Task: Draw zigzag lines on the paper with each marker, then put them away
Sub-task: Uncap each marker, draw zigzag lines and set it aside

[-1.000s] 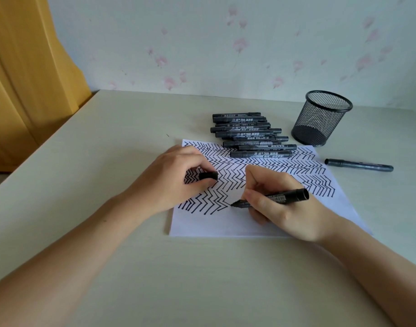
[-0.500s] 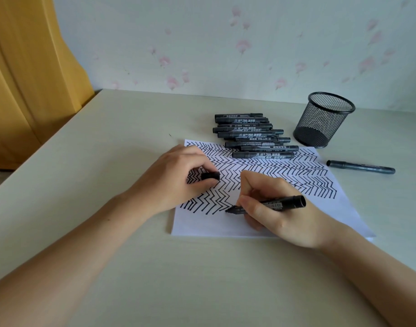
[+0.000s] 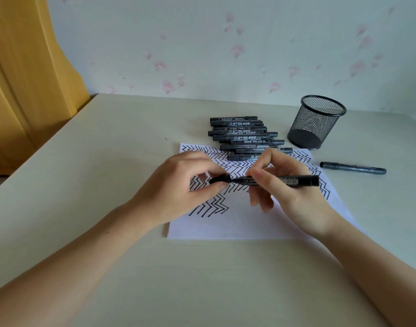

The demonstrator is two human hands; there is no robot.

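Broadly, the pale worktop (image 3: pixel 108 185) carries the paper (image 3: pixel 249 223), most of it already filled with zigzag rows, only the near strip bare. At its far edge lies a row of markers (image 3: pixel 244 138), the nearest ones overlapping the sheet; just right of them stands the mesh cup (image 3: pixel 316 122), and a lone pen (image 3: pixel 353 168) lies right of the paper. Above the sheet the right hand (image 3: pixel 294 192) grips the marker (image 3: pixel 287 181) level, nib pointing left, while the left hand (image 3: pixel 178 192) pinches the cap (image 3: pixel 220 179) right at the nib. Recapping looks like the step: keep cap and barrel in line, push straight until seated, and keep the nib clear of skin.
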